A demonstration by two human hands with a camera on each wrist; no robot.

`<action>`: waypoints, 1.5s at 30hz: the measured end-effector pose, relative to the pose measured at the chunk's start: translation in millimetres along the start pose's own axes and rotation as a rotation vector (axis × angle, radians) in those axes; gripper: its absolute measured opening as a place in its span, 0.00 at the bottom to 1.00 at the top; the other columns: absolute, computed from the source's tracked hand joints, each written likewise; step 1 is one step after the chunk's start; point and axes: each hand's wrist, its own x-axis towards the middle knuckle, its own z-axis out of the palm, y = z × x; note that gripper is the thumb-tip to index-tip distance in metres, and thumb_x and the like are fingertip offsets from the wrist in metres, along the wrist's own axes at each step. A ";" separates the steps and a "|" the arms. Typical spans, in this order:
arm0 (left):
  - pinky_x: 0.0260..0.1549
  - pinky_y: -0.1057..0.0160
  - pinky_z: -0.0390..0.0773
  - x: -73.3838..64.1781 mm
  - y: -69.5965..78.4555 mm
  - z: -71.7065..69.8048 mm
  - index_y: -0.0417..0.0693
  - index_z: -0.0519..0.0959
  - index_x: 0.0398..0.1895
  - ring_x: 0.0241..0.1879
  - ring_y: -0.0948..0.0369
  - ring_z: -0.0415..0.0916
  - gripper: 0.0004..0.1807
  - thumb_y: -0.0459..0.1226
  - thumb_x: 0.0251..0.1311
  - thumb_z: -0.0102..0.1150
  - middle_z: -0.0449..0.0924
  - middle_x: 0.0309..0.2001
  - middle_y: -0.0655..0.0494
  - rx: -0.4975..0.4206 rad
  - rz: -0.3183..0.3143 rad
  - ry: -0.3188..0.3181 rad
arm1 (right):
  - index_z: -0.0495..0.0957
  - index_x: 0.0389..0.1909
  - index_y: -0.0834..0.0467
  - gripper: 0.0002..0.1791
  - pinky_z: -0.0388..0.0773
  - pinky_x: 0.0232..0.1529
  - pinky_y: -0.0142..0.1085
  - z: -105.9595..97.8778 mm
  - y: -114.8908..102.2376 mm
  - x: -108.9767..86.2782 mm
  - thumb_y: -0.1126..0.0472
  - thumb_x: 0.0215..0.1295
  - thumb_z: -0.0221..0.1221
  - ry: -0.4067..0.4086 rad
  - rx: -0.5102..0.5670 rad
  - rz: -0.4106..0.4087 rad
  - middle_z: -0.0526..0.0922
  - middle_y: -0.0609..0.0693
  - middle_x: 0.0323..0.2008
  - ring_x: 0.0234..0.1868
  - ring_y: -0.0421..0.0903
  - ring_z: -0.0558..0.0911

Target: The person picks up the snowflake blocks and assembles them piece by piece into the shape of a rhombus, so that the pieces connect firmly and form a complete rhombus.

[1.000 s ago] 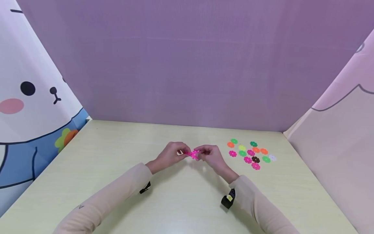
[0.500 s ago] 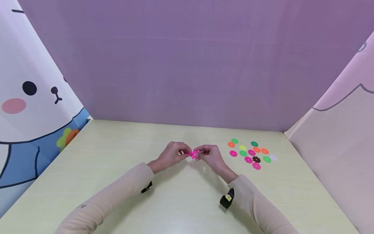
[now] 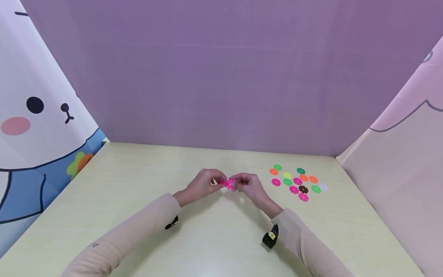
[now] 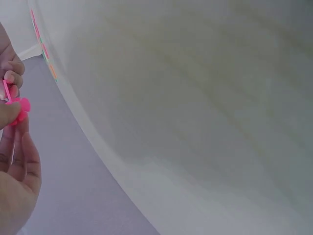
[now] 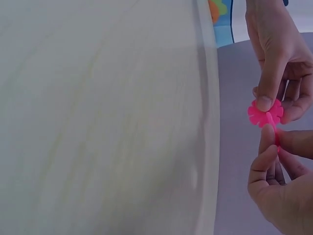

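Over the middle of the table, both hands meet at two pink flower-shaped plastic discs. My left hand (image 3: pixel 200 184) pinches one disc (image 5: pixel 255 115) between thumb and fingers; its notched petals face the right wrist camera. With thumb and fingertips my right hand (image 3: pixel 254 189) grips the second disc (image 5: pixel 277 139), which is turned edge-on and crosses the first at its rim. In the left wrist view the left thumb covers much of the first disc (image 4: pixel 24 105), while the second (image 4: pixel 7 91) appears as a thin pink strip. How deeply their slots engage cannot be seen.
Loose flower discs lie flat to the right of my right hand, among them a yellow one (image 3: pixel 287 175), a brown one (image 3: pixel 303 189) and a white one (image 3: pixel 323 187). The pale table (image 3: pixel 145 165) ends at a purple backdrop (image 3: pixel 221 96), with printed panels on either side.
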 end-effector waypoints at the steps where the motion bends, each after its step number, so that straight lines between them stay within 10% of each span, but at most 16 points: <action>1: 0.28 0.73 0.76 0.0 0.1 -0.4 0.49 0.82 0.33 0.29 0.70 0.77 0.07 0.31 0.51 0.64 0.82 0.31 0.61 -0.003 0.000 -0.004 | 0.76 0.45 0.71 0.13 0.73 0.30 0.30 -0.5 0.5 -0.1 0.74 0.57 0.55 -0.007 -0.001 -0.005 0.79 0.60 0.31 0.26 0.39 0.76; 14: 0.29 0.71 0.76 -2.9 -3.8 -8.3 0.52 0.81 0.34 0.30 0.69 0.76 0.08 0.32 0.50 0.64 0.81 0.32 0.63 0.019 -0.042 -0.002 | 0.72 0.48 0.73 0.15 0.78 0.40 0.43 -8.4 -24.1 -14.8 0.75 0.60 0.52 -0.074 -0.138 -0.038 0.75 0.72 0.39 0.34 0.48 0.79; 27: 0.29 0.71 0.76 -8.2 -10.7 -13.1 0.51 0.81 0.34 0.30 0.69 0.75 0.08 0.32 0.50 0.65 0.81 0.31 0.62 0.013 -0.040 0.004 | 0.76 0.43 0.70 0.13 0.79 0.38 0.35 -46.0 18.8 -0.6 0.73 0.55 0.58 0.010 -0.452 -0.197 0.81 0.64 0.36 0.37 0.53 0.81; 45: 0.30 0.71 0.76 -14.2 -15.7 -18.3 0.51 0.81 0.34 0.31 0.68 0.76 0.08 0.32 0.50 0.64 0.81 0.32 0.62 0.013 -0.064 -0.008 | 0.75 0.43 0.70 0.14 0.78 0.43 0.45 -109.6 31.4 1.0 0.75 0.54 0.57 0.069 -0.663 -0.123 0.79 0.64 0.40 0.41 0.56 0.79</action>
